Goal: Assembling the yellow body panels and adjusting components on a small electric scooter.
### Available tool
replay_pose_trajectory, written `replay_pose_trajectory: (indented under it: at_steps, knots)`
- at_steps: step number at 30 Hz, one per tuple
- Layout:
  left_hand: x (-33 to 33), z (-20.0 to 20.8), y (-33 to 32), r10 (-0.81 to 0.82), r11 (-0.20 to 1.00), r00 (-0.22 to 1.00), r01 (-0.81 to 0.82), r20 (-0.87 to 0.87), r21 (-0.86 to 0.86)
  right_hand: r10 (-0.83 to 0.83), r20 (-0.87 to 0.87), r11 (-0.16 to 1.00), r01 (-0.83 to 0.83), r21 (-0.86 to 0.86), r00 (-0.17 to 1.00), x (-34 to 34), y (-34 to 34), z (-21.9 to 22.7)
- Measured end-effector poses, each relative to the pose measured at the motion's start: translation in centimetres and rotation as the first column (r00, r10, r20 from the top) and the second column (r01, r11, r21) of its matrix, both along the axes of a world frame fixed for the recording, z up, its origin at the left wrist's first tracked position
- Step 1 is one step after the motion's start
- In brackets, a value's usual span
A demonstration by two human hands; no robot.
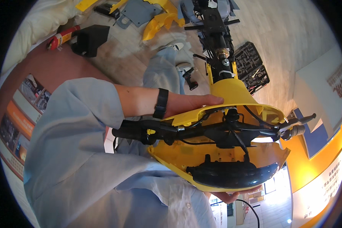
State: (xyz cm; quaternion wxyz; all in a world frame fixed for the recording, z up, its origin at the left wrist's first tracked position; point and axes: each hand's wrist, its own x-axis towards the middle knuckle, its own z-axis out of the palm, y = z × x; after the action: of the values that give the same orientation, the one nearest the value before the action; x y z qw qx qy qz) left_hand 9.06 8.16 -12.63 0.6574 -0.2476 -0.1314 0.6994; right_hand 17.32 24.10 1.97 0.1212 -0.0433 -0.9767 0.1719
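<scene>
A yellow scooter handlebar cover sits over the steering column. My left hand, a black band at its wrist, grips this cover's edge with the thumb laid along the top. Below it, the black handlebar crosses the gap, with a brake lever at its right end and cables around its middle. A second yellow shell hangs tilted, holding a dark glossy headlight. Under that shell's lower edge my right hand supports it; its fingers are curled and partly hidden behind the shell.
The scooter's bare frame runs away at the top. An open tool case lies beside it. A black cordless drill is near my shoes. Yellow panels, a black box and a red fire extinguisher are at the upper left.
</scene>
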Motion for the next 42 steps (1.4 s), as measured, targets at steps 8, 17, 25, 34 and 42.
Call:
replay_pose_trajectory:
  at_steps: [8, 17, 25, 34, 42]
  knots:
    - [0.2, 0.0, 0.0, -0.095, 0.995, 0.991, 0.094, 0.090, 0.018, 0.066, 0.054, 0.997, -0.068, 0.032, 0.996, -1.0, -0.7, -0.4]
    - [-0.6, 0.8, 0.3, -0.054, 0.999, 0.998, 0.054, 0.039, -0.004, 0.146, 0.076, 0.983, -0.153, 0.097, 0.986, -2.3, -0.8, 0.2]
    - [-0.4, 0.8, 0.7, -0.004, 1.000, 0.999, 0.003, -0.040, -0.009, 0.223, 0.073, 0.958, -0.233, 0.167, 0.972, -3.7, -0.3, 1.9]
    - [-0.7, 0.2, 0.7, 0.037, 0.997, 0.986, -0.046, -0.163, -0.055, 0.122, 0.299, 0.978, -0.166, 0.126, 0.946, -4.4, -1.2, 3.4]
    - [-0.6, -0.2, 1.5, 0.066, 0.994, 0.965, -0.086, -0.256, -0.067, 0.085, 0.359, 0.990, -0.119, 0.075, 0.929, -4.9, -2.1, 3.7]
